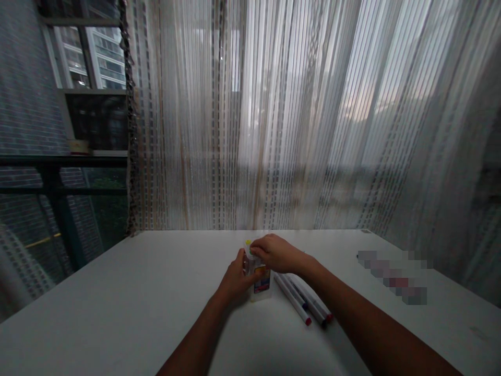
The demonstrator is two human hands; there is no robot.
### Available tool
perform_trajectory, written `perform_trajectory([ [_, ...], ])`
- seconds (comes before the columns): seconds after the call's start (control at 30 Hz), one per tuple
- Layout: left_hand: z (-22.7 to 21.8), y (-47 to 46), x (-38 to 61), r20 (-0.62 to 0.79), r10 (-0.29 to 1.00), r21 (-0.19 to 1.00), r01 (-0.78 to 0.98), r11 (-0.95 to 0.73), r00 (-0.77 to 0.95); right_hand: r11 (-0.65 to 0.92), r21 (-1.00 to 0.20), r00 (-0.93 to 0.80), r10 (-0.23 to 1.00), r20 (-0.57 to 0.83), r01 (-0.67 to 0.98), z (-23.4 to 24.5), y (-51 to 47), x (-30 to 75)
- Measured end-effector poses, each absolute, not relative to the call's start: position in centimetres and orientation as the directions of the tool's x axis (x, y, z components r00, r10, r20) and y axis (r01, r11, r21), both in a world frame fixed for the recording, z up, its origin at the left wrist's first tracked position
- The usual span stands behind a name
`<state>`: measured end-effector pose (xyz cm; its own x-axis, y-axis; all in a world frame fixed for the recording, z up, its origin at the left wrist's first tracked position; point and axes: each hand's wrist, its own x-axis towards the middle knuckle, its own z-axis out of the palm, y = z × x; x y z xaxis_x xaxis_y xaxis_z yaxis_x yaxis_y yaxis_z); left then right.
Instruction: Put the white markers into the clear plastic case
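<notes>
A small clear container (pixel 261 282) with a coloured label stands upright on the white table (pixel 129 303). My left hand (pixel 236 279) wraps round its left side. My right hand (pixel 276 253) is closed over its top, where a yellow-green cap shows. Three white marker pens (pixel 301 300) with red and dark caps lie side by side on the table just right of the container, under my right wrist.
A striped sheer curtain (pixel 297 115) hangs right behind the table's far edge. At the left a window with a dark railing (pixel 58 162) looks out on buildings. A blurred patch (pixel 393 277) lies on the table's right side.
</notes>
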<state>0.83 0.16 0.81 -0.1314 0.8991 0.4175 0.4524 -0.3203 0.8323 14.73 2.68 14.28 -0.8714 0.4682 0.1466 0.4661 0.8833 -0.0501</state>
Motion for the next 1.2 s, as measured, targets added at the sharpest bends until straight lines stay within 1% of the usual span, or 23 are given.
perform_trajectory([
  [0.17,0.8,0.2,0.8,0.431,0.895,0.820,0.465,-0.335,-0.116,0.879,-0.134,-0.872,0.473,0.130,0.457,14.4,2.7,14.8],
  [0.37,0.7,0.2,0.9,0.411,0.903,0.848,0.417,-0.328,-0.126,0.878,-0.115,-0.876,0.475,0.085,0.465,14.3,3.0,14.2],
  [0.53,0.6,0.2,0.9,0.412,0.902,0.847,0.419,-0.327,-0.128,0.861,-0.180,-0.866,0.494,0.077,0.476,14.5,3.4,13.7],
  [0.63,0.6,0.2,0.9,0.416,0.899,0.834,0.452,-0.317,-0.136,0.861,-0.217,-0.880,0.474,0.019,0.459,14.6,3.4,13.6],
  [0.77,0.7,0.2,0.9,0.421,0.899,0.828,0.456,-0.325,-0.124,0.863,-0.210,-0.886,0.462,-0.042,0.460,14.6,3.5,13.6],
  [1.0,0.8,0.0,1.1,0.414,0.903,0.855,0.390,-0.342,-0.117,0.865,-0.240,-0.894,0.447,-0.026,0.440,14.6,3.9,13.4],
  [1.13,0.9,0.0,1.1,0.405,0.907,0.855,0.400,-0.331,-0.114,0.874,-0.186,-0.888,0.459,0.017,0.448,14.7,3.9,13.3],
  [1.2,0.9,0.1,1.1,0.407,0.906,0.849,0.415,-0.327,-0.119,0.877,-0.179,-0.889,0.457,0.032,0.445,14.8,3.9,13.4],
])
